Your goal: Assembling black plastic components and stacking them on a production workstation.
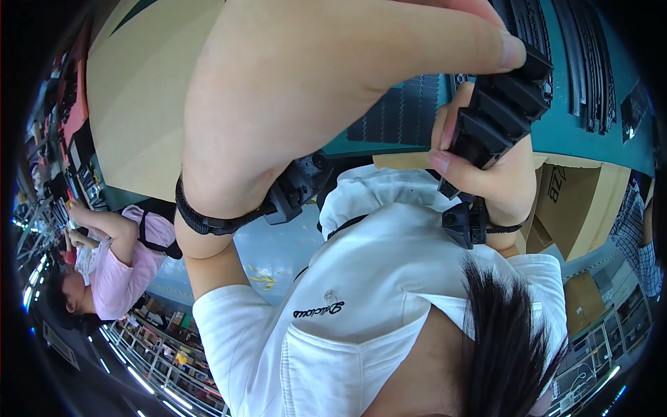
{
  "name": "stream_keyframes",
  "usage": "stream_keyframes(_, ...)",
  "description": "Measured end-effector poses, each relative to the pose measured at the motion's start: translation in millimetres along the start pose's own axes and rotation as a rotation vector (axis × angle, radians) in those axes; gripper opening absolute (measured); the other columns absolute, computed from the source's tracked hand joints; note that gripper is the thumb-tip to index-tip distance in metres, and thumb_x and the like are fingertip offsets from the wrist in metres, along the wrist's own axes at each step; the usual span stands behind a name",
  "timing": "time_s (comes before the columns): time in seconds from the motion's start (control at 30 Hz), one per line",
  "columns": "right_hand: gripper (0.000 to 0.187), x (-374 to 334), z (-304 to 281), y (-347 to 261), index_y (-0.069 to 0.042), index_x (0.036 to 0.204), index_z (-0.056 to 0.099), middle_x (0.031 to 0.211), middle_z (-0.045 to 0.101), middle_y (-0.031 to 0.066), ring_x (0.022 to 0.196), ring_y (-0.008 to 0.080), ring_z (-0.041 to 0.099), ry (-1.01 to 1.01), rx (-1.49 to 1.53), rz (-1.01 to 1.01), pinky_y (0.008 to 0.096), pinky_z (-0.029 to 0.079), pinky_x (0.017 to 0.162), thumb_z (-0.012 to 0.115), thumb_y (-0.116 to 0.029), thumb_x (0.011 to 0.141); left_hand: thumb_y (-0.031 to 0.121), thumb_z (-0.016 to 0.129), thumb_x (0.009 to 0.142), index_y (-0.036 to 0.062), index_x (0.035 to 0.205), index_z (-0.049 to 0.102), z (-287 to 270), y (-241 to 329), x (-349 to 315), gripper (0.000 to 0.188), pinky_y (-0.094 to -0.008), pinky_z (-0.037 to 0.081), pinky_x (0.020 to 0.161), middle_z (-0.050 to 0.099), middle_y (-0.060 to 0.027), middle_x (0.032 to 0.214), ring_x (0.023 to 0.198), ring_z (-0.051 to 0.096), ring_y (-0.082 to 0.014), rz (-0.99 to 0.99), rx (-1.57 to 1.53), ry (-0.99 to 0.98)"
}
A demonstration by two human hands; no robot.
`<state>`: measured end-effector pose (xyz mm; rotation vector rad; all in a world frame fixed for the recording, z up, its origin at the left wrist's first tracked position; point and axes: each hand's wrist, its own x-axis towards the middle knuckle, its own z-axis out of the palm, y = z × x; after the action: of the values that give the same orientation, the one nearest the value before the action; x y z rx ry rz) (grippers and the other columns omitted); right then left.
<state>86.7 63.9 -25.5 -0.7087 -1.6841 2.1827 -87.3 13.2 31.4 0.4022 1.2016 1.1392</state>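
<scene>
Your left hand (333, 55) presses its thumb onto the upper end of the ribbed black piece (501, 111), while your right hand (504, 170) pinches the lower end, so it sits between both grips. Right of them, long black strips (589, 62) lie on the green table (570, 135) (a cardboard box (596, 208) stands below).

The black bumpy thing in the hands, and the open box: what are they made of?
The black bumpy thing looks like hard, satin plastic, with crisp ridges and faint sheen, though rubber is possible. The open box seems matte cardboard: tan, with flat, stiff panels.
</scene>
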Motion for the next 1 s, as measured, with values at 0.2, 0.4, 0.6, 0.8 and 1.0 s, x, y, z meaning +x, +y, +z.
stream_keyframes(0.2,0.022,1.1,-2.6,0.1,-0.003,0.075,0.051,0.064,0.051,-0.0022,0.056,0.0035,0.043,-0.002,0.01,0.041,0.0173,0.035,0.052,0.064,0.0,0.058,-0.003,0.058,0.071,-0.0027,0.11,0.035,-1.1,0.0,-2.6,0.044,-0.0217,0.045,0.071,0.058,-0.0153,0.085,0.083,0.055,-0.0155,0.014,-0.002,0.013)
stream_keyframes(0.4,0.019,0.5,-8.7,4.2,-0.003,0.07,0.051,0.063,0.051,-0.0024,0.055,0.0033,0.043,-0.044,0.067,0.08,0.0171,0.034,0.051,0.065,-0.001,0.058,-0.003,0.058,0.072,-0.0026,0.112,0.033,12.5,-5.6,8.6,0.048,-0.0218,0.045,0.071,0.058,-0.0152,0.085,0.084,0.055,-0.0156,0.055,0.004,0.022)
stream_keyframes(0.6,0.019,-4.1,-9.6,4.8,-0.004,0.07,0.05,0.063,0.051,-0.0023,0.055,0.0033,0.043,-0.008,0.098,0.123,0.017,0.034,0.051,0.064,-0.001,0.058,-0.003,0.058,0.072,-0.0025,0.115,0.031,15.0,-9.3,6.8,0.05,-0.0219,0.045,0.072,0.058,-0.0152,0.085,0.085,0.055,-0.0157,0.112,0.017,0.019)
stream_keyframes(0.8,0.021,-7.1,3.9,-0.3,-0.003,0.074,0.05,0.063,0.05,-0.0026,0.056,0.0035,0.043,0.095,0.031,0.088,0.0177,0.035,0.051,0.064,-0.001,0.058,-0.001,0.057,0.072,-0.0011,0.113,0.033,18.5,-16.2,3.7,0.048,-0.023,0.044,0.072,0.058,-0.0146,0.086,0.084,0.054,-0.0152,0.189,-0.032,-0.021)
stream_keyframes(1.0,0.023,-6.1,15.4,-1.9,-0.001,0.077,0.05,0.063,0.05,-0.0025,0.056,0.0033,0.043,0.112,-0.07,-0.029,0.0181,0.035,0.051,0.064,-0.002,0.059,0.001,0.057,0.073,0.0004,0.112,0.035,11.3,-17.2,-8.3,0.045,-0.0241,0.043,0.072,0.058,-0.0139,0.088,0.084,0.054,-0.0147,0.233,-0.088,-0.069)
